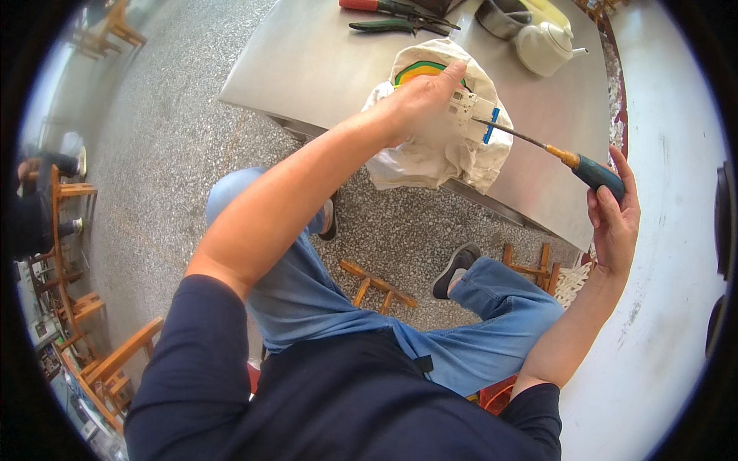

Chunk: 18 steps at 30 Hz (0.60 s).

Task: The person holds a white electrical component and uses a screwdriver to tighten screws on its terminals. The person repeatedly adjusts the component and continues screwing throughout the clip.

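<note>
On a crumpled off-white cloth [415, 163] with a green and yellow print lies a white plastic block [464, 111] with small square openings and a blue strip [491, 125] at its right end. My left hand [423, 104] is closed on the block's left side, thumb uppermost; its other fingers are mostly hidden. From the right, my right hand [617, 219] grips a screwdriver [567, 156] by its dark teal handle, fingers around the butt end. The long thin shaft points left, and its tip meets the block near the blue strip.
Red-handled pliers [377, 6] and green-handled cutters [384, 25] lie at the far side of the metal table [300, 61]. A white teapot [542, 48] and dark pot [500, 21] stand far right. Wooden stools [377, 283] are below, a white wall [665, 230] to the right.
</note>
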{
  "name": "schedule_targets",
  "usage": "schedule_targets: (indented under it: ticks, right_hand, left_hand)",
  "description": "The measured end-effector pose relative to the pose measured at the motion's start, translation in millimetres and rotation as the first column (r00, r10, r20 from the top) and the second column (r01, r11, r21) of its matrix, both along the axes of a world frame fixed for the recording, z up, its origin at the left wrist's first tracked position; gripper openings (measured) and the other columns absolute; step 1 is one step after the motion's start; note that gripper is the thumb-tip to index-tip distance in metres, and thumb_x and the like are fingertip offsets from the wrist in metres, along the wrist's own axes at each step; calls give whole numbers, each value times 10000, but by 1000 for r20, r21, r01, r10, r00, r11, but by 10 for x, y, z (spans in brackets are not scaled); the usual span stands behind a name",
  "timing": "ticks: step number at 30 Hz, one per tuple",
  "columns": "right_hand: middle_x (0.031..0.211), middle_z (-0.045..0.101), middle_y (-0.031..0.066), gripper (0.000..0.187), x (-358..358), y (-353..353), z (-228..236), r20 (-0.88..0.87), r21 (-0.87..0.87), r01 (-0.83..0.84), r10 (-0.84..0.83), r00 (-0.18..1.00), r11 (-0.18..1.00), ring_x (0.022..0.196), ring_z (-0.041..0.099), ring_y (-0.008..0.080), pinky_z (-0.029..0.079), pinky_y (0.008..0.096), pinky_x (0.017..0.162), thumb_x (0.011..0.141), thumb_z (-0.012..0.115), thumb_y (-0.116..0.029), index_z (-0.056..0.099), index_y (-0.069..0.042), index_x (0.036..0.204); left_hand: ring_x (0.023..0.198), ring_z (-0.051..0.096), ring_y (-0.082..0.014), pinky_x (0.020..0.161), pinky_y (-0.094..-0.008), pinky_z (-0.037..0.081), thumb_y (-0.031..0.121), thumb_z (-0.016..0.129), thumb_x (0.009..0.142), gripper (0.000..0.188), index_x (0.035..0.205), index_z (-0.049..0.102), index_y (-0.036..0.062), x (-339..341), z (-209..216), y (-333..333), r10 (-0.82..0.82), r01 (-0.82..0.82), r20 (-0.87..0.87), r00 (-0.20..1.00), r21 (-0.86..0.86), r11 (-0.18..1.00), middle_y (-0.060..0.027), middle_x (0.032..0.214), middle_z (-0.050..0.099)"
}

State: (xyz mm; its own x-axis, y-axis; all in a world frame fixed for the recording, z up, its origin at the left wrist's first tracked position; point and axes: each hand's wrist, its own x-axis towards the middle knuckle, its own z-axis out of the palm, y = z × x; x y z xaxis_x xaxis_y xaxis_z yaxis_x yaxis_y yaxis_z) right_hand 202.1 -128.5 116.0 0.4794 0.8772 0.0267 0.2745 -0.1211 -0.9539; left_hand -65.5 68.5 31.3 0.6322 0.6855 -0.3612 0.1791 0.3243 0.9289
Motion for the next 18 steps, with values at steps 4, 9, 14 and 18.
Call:
schedule_targets:
  ticks: [4, 9, 14, 18]
  right_hand:
    - [897, 672, 60, 549, 72, 16, -30, -92, -73, -41, 34, 995, 997, 634, 540, 60, 374, 167, 519, 1010, 653, -195, 476, -17, 1498]
    - [1132, 661, 150, 546, 73, -7, -7, -16, -34, -10, 10, 1000, 999, 744, 591, 85, 400, 167, 508, 1040, 615, -209, 443, 3, 1512]
    - [1190, 664, 178, 546, -49, 41, -2, -95, 54, -26, 32, 995, 998, 770, 635, 108, 438, 161, 506, 1031, 616, -200, 446, 12, 1504]
    - [1168, 664, 171, 571, 122, -32, 32, -93, -52, -62, 57, 994, 997, 772, 650, 125, 450, 156, 509, 1011, 630, -191, 438, 27, 1503]
  left_hand:
    - [536, 585, -126, 446, -266, 489, 603, 281, 1088, 712, 1283, 592, -7, -2, -60, 19, 2, -2, -2, 1000, 24, 1000, -74, 772, 664]
    - [541, 584, -127, 450, -264, 484, 606, 280, 1087, 705, 1273, 596, 4, 4, -47, 23, -6, 6, -5, 1000, -12, 1000, -72, 775, 665]
    - [540, 582, -128, 457, -266, 486, 611, 284, 1084, 703, 1263, 597, 8, -13, -2, -4, 5, -1, 47, 999, -82, 997, -68, 777, 667]
    - [555, 585, -124, 461, -262, 487, 610, 284, 1084, 695, 1259, 600, 17, -9, -27, 9, 1, 0, 23, 1000, -56, 998, -67, 804, 674]
